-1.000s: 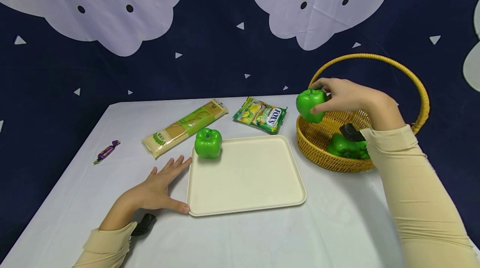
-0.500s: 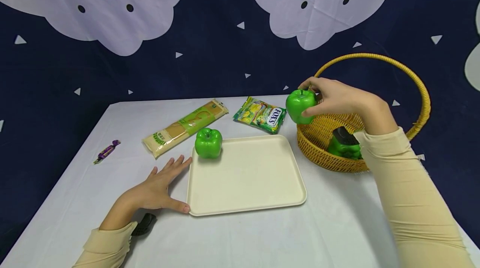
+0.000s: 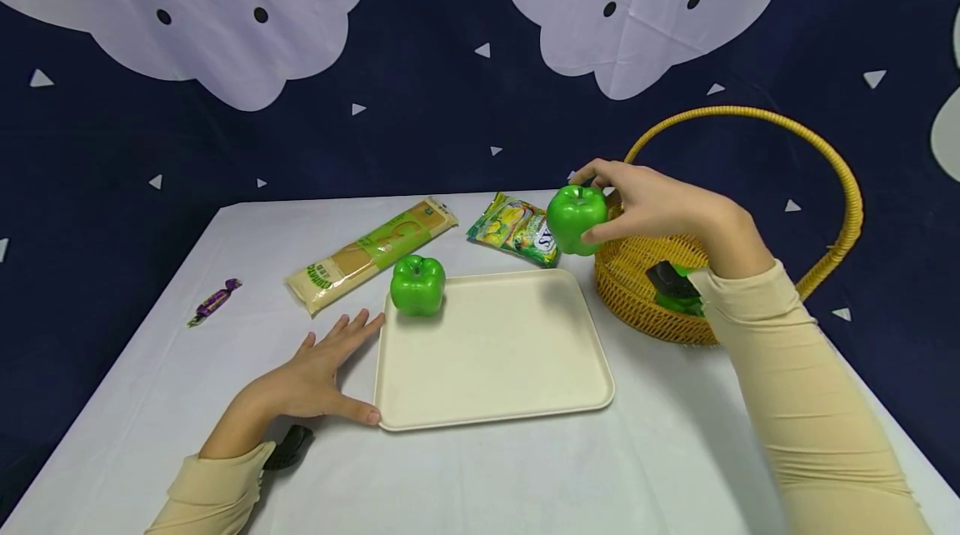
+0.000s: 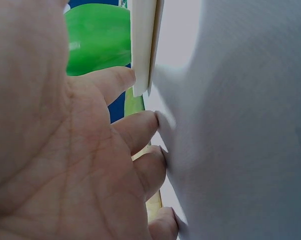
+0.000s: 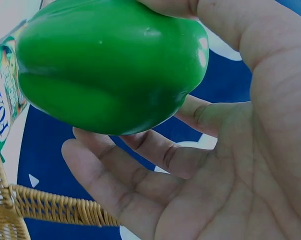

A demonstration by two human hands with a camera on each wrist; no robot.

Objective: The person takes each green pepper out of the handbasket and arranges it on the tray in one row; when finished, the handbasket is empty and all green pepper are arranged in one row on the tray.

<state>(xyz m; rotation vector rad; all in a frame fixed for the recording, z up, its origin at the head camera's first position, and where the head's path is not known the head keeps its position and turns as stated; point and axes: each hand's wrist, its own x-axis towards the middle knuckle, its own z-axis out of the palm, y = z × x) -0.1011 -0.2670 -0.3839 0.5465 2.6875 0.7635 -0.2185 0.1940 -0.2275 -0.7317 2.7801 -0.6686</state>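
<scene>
My right hand (image 3: pixel 652 200) grips a glossy green bell pepper (image 3: pixel 576 220) between thumb and fingers, held up beyond the tray's back right corner and left of the wicker basket (image 3: pixel 637 314). In the right wrist view the pepper (image 5: pixel 110 65) fills the upper part, the fingers spread beneath it. My left hand (image 3: pixel 311 377) lies with fingers spread at the left edge of the cream tray (image 3: pixel 495 352). Its thumb and index fingertip touch the rim (image 4: pixel 143 50) there. Another green bell pepper (image 3: pixel 417 287) sits upright in the tray's back left corner.
More green peppers (image 3: pixel 678 297) lie in the basket, partly hidden by my right wrist; its tall handle (image 3: pixel 847 185) arches above. Behind the tray lie a noodle packet (image 3: pixel 371 256) and a FOX'S candy bag (image 3: pixel 513 228). A purple wrapped candy (image 3: pixel 214 302) lies far left.
My right hand has carried the bell pepper leftward, from over the basket's left rim to in front of the candy bag. The left hand and the tray have stayed put.
</scene>
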